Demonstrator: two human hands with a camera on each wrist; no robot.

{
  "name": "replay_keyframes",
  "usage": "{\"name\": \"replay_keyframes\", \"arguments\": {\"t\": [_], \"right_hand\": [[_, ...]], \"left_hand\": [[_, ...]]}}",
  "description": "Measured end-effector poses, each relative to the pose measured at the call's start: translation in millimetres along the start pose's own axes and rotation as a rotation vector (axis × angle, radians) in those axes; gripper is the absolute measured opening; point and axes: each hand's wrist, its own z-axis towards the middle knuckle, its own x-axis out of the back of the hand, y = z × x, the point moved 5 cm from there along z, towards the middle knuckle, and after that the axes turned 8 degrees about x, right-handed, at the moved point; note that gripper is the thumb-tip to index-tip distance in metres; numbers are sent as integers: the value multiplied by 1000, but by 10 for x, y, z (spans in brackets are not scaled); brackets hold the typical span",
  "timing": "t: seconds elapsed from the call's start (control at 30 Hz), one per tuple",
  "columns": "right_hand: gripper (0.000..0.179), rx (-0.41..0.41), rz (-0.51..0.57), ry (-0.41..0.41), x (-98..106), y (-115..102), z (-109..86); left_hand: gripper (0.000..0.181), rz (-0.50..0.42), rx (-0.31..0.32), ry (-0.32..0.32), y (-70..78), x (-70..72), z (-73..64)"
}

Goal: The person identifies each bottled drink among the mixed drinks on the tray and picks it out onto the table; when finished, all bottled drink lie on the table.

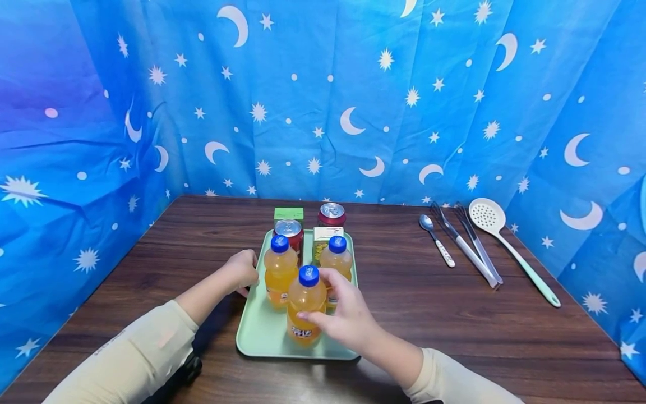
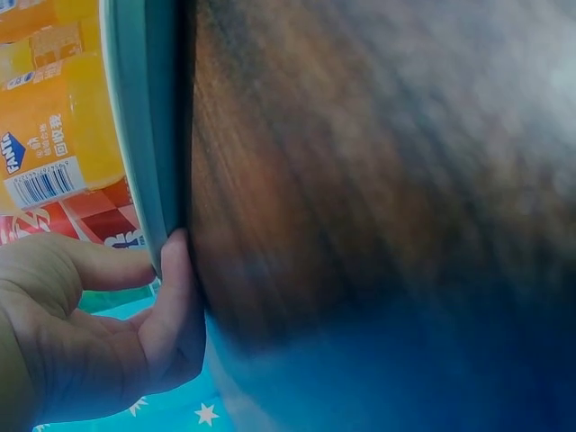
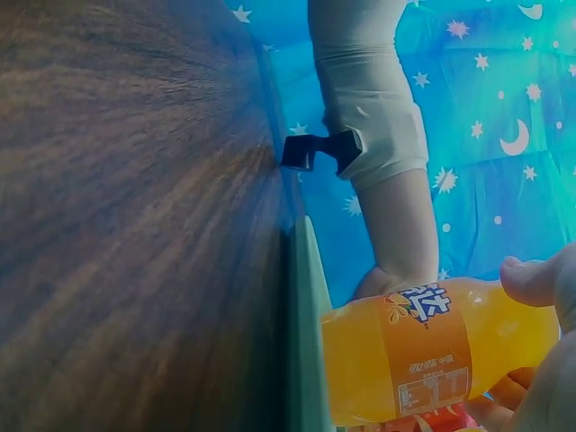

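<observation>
A pale green tray (image 1: 259,334) lies on the table, loaded with drinks. My left hand (image 1: 241,271) pinches its left rim between thumb and finger, as the left wrist view shows the tray edge (image 2: 148,135) between them. With my right hand (image 1: 348,314) I grip an orange soda bottle (image 1: 305,306) with a blue cap, at the front of the tray. In the right wrist view the base of this bottle (image 3: 423,355) is right at the tray surface. Behind it stand two more orange soda bottles, a left one (image 1: 280,275) and a right one (image 1: 335,261).
Farther back are two red cans, a nearer one (image 1: 289,229) and a farther one (image 1: 332,212), a green box (image 1: 289,214) and a patterned carton (image 1: 327,234). To the right on the table (image 1: 404,331) lie a spoon (image 1: 438,241), metal utensils (image 1: 469,255) and a skimmer (image 1: 515,249).
</observation>
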Motion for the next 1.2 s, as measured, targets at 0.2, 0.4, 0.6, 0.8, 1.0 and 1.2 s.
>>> {"name": "replay_keyframes", "arguments": {"t": [0.2,0.4,0.6,0.8,1.0,1.2], "right_hand": [[54,44,0,10,68,-90,-1],[58,159,21,-1,136,-189,-48],[54,169,75,-23,228,-239,-117],[53,138,114,-30,333,-259,-189],[53,104,106,-15,483,-257,-248],[55,66,10,43,675,-236,-319]], "left_hand": [[30,-3,6,5,7,5,2],[29,-1,-1,4,10,8,-8],[29,5,-3,4,7,3,5],[28,3,1,4,-5,-1,13],[28,-8,14,0,-13,-8,22],[27,-1,15,-2,1,-2,14]]}}
